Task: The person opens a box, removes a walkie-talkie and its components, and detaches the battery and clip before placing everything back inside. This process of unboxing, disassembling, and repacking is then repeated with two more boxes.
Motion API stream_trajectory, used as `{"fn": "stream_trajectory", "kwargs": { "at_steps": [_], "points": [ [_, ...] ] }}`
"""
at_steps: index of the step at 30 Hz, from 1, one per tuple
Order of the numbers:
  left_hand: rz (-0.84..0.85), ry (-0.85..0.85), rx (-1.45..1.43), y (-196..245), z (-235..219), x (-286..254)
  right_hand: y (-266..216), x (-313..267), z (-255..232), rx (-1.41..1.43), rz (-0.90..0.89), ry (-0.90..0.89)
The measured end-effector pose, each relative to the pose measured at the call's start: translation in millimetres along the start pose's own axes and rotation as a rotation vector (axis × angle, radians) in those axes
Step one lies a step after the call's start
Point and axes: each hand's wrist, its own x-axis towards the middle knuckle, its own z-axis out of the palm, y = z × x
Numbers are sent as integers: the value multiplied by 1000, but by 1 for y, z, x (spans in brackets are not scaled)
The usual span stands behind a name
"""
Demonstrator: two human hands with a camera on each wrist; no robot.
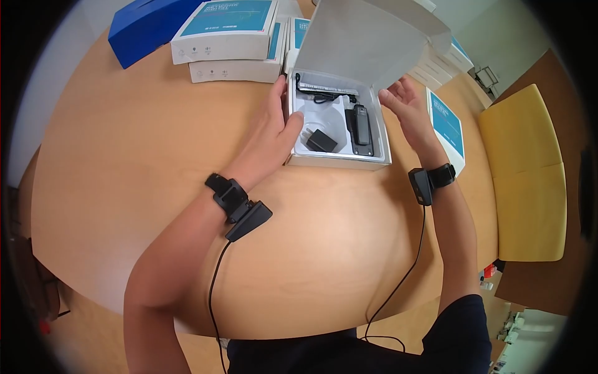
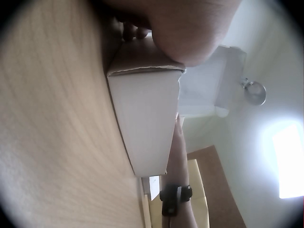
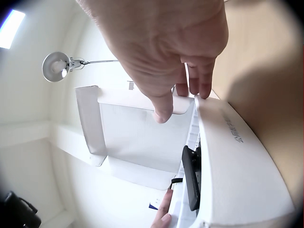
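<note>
A white cardboard box (image 1: 339,163) stands on the table with its lid (image 1: 367,43) raised at the back. Inside its white tray lie a black plug adapter (image 1: 321,141), a slim black device (image 1: 360,128) and a black cable (image 1: 324,98). My left hand (image 1: 274,128) grips the box's left side, thumb over the rim and fingers along the outer wall. At the opposite side is my right hand (image 1: 411,115). In the right wrist view, its straight fingers (image 3: 205,78) meet the box's outer wall near the lid hinge, while the thumb (image 3: 164,109) overlaps the lid.
White-and-teal boxes (image 1: 225,43) are stacked at the back left beside a blue box (image 1: 146,31). Another teal-topped box (image 1: 447,124) lies right of my right hand, with more boxes behind. A yellow chair (image 1: 526,177) stands at the table's right edge. Thin cables hang from both wrist cameras.
</note>
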Motion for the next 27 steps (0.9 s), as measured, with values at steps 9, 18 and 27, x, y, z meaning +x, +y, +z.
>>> {"fn": "stream_trajectory", "kwargs": {
  "at_steps": [9, 18, 27],
  "points": [
    [34, 60, 71, 5, 3, 1, 15, -19, -10, 80, 84, -11],
    [35, 72, 60, 2, 1, 1, 10, -17, -9, -100, 57, 4],
    [35, 63, 55, 3, 0, 1, 21, -18, -15, -238, 35, 10]
  ]
}}
